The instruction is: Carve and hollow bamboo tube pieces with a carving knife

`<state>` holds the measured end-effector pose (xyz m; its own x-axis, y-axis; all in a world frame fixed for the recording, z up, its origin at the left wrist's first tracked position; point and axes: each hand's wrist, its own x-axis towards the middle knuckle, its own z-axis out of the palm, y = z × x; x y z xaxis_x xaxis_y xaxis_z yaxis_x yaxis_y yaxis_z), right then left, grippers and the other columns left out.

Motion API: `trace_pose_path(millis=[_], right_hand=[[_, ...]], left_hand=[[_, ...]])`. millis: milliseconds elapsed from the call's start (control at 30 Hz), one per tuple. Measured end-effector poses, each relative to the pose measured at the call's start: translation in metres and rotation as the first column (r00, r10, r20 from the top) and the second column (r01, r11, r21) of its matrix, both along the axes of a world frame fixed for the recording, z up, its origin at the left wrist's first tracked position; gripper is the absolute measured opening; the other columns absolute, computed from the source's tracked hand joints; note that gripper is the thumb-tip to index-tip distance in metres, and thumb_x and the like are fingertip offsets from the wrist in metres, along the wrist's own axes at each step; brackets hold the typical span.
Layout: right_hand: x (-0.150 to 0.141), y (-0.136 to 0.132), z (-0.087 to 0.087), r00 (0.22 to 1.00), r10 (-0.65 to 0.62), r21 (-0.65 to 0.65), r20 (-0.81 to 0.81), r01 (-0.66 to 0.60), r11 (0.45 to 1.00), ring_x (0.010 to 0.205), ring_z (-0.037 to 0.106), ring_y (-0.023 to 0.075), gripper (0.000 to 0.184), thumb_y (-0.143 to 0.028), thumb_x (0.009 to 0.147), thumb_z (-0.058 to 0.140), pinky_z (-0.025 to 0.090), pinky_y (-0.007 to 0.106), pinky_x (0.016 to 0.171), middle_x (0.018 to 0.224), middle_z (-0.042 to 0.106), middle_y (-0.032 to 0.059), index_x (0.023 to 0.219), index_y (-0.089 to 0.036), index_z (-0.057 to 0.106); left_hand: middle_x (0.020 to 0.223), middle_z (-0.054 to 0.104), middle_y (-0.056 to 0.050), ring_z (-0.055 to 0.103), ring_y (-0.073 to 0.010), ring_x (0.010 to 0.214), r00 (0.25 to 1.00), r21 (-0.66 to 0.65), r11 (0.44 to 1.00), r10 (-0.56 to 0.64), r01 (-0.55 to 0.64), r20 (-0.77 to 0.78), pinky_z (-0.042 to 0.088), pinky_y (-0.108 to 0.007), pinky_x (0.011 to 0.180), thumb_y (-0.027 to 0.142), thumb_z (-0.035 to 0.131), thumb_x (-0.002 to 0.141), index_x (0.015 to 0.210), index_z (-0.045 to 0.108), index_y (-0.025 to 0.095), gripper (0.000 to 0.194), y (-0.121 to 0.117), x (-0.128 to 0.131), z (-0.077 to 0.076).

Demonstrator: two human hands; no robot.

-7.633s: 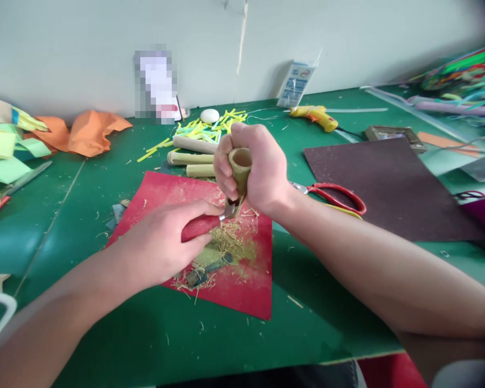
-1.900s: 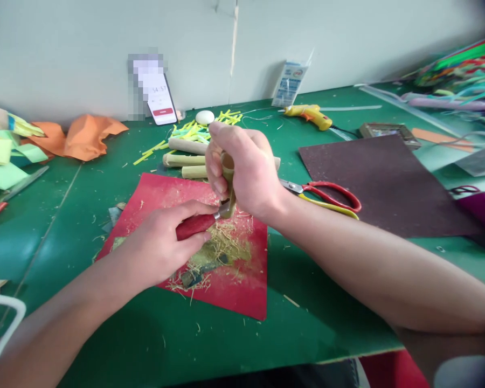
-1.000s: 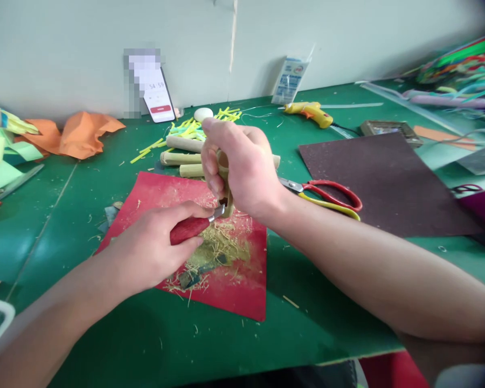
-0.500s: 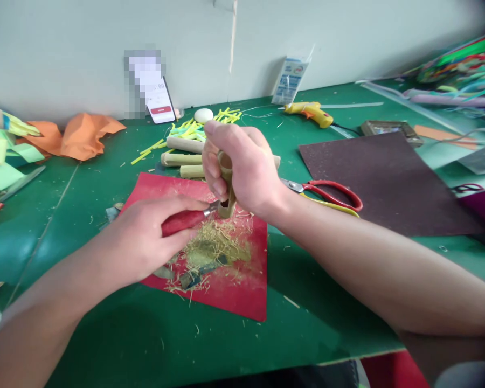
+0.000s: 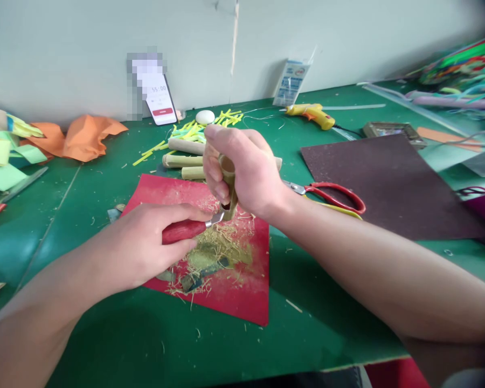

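Note:
My left hand [image 5: 153, 237] is closed round the red wooden handle of a carving knife [image 5: 184, 230]. Its short metal blade points right and meets the lower end of a bamboo tube [image 5: 228, 212], beside a dark opening cut in its wall. Wrapped round that tube, my right hand [image 5: 244, 167] holds it tilted, with the hollow upper end showing between fingers and palm. Beneath both hands lies a red sheet [image 5: 250, 291], strewn with curly bamboo shavings [image 5: 216, 245] and a few darker offcuts.
More bamboo pieces [image 5: 181, 161] lie behind my right hand, near yellow-green strips and a white egg-shaped thing [image 5: 205, 117]. Red-handled scissors [image 5: 339, 194] rest by a dark brown sheet [image 5: 372, 188]. A yellow glue gun [image 5: 311, 114] and a phone [image 5: 159, 99] are by the wall.
The knife blade has shifted slightly down and out from the tube's opening, so more of the metal shows. My right hand keeps its hold on the bamboo tube. The view has moved a little.

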<state>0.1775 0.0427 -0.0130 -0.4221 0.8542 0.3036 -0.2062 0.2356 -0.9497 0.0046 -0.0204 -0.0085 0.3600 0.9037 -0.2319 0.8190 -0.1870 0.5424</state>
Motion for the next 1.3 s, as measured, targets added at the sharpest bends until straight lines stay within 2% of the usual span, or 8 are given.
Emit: trace_pose_path(millis=[167, 333, 600, 800, 867, 967, 1100, 1300], right_hand=[[-0.001, 0.000, -0.001, 1.000, 0.015, 0.005, -0.022, -0.015, 1.000, 0.037, 0.033, 0.0115, 0.042, -0.038, 0.090, 0.042, 0.033, 0.028, 0.043, 0.037, 0.036, -0.0037, 0.050, -0.022, 0.045], [0.000, 0.002, 0.000, 0.999, 0.045, -0.010, -0.021, -0.045, 0.999, 0.035, 0.032, 0.0118, 0.042, -0.039, 0.089, 0.042, 0.032, 0.028, 0.041, 0.036, 0.037, -0.0033, 0.051, -0.023, 0.045], [0.004, 0.009, 0.002, 0.966, 0.226, -0.064, 0.128, -0.219, 0.974, 0.036, 0.035, 0.0106, 0.048, -0.048, 0.089, 0.039, 0.040, 0.026, 0.045, 0.036, 0.037, -0.0035, 0.048, -0.023, 0.041], [0.000, 0.006, 0.007, 0.917, 0.374, 0.037, 0.141, -0.382, 0.923, 0.041, 0.042, 0.0097, 0.056, -0.044, 0.089, 0.040, 0.042, 0.024, 0.050, 0.034, 0.035, -0.0021, 0.039, -0.022, 0.032], [-0.002, 0.005, 0.007, 0.920, 0.360, 0.010, 0.156, -0.366, 0.931, 0.039, 0.040, 0.0085, 0.056, -0.047, 0.089, 0.040, 0.040, 0.022, 0.046, 0.034, 0.036, -0.0027, 0.039, -0.022, 0.032], [-0.004, 0.007, 0.005, 0.956, 0.272, -0.029, 0.112, -0.271, 0.962, 0.037, 0.037, 0.0085, 0.055, -0.048, 0.089, 0.040, 0.037, 0.022, 0.042, 0.033, 0.033, -0.0034, 0.041, -0.022, 0.035], [-0.004, 0.007, 0.002, 0.963, 0.263, -0.017, 0.051, -0.262, 0.965, 0.034, 0.037, 0.0102, 0.052, -0.046, 0.089, 0.041, 0.033, 0.025, 0.038, 0.034, 0.036, -0.0027, 0.043, -0.022, 0.042], [-0.003, 0.004, 0.000, 0.985, 0.170, -0.034, 0.026, -0.169, 0.985, 0.032, 0.031, 0.0115, 0.050, -0.052, 0.089, 0.038, 0.032, 0.028, 0.038, 0.035, 0.034, -0.0032, 0.048, -0.024, 0.042]], left_hand=[[0.120, 0.064, 0.009, 0.061, -0.0190, 0.108, 0.998, 0.013, 0.999, 0.043, -0.044, 0.042, 0.049, -0.030, 0.095, 0.038, 0.059, 0.081, 0.113, 0.061, 0.039, 0.032, -0.002, 0.005, 0.000], [0.121, 0.063, 0.009, 0.060, -0.0195, 0.111, 0.998, 0.057, 0.998, 0.025, -0.028, 0.050, 0.045, -0.032, 0.101, 0.037, 0.060, 0.081, 0.113, 0.061, 0.039, 0.032, 0.000, 0.006, -0.002], [0.121, 0.063, 0.009, 0.062, -0.0223, 0.107, 0.999, 0.040, 0.999, 0.006, -0.005, -0.038, 0.049, -0.035, 0.096, 0.046, 0.058, 0.081, 0.116, 0.060, 0.043, 0.035, 0.005, 0.003, 0.006], [0.118, 0.065, 0.010, 0.063, -0.0243, 0.104, 0.998, 0.003, 0.999, -0.031, 0.032, -0.051, 0.048, -0.038, 0.098, 0.047, 0.057, 0.081, 0.114, 0.061, 0.045, 0.033, 0.010, 0.002, 0.008], [0.118, 0.065, 0.009, 0.063, -0.0239, 0.105, 0.999, -0.009, 0.999, -0.042, 0.042, -0.027, 0.046, -0.038, 0.099, 0.046, 0.058, 0.081, 0.114, 0.062, 0.044, 0.034, 0.012, 0.002, 0.006], [0.119, 0.064, 0.009, 0.061, -0.0239, 0.108, 0.999, -0.029, 0.998, -0.051, 0.051, 0.001, 0.044, -0.039, 0.102, 0.046, 0.057, 0.081, 0.115, 0.061, 0.042, 0.035, 0.015, 0.003, 0.004], [0.122, 0.063, 0.007, 0.059, -0.0253, 0.112, 0.999, -0.028, 0.999, -0.032, 0.032, 0.022, 0.042, -0.042, 0.103, 0.047, 0.056, 0.082, 0.116, 0.061, 0.039, 0.036, 0.012, 0.007, 0.003], [0.122, 0.063, 0.003, 0.058, -0.0225, 0.113, 0.985, -0.046, 0.997, 0.062, -0.055, 0.162, 0.045, -0.037, 0.100, 0.045, 0.055, 0.084, 0.114, 0.061, 0.031, 0.034, -0.001, 0.017, -0.006]])
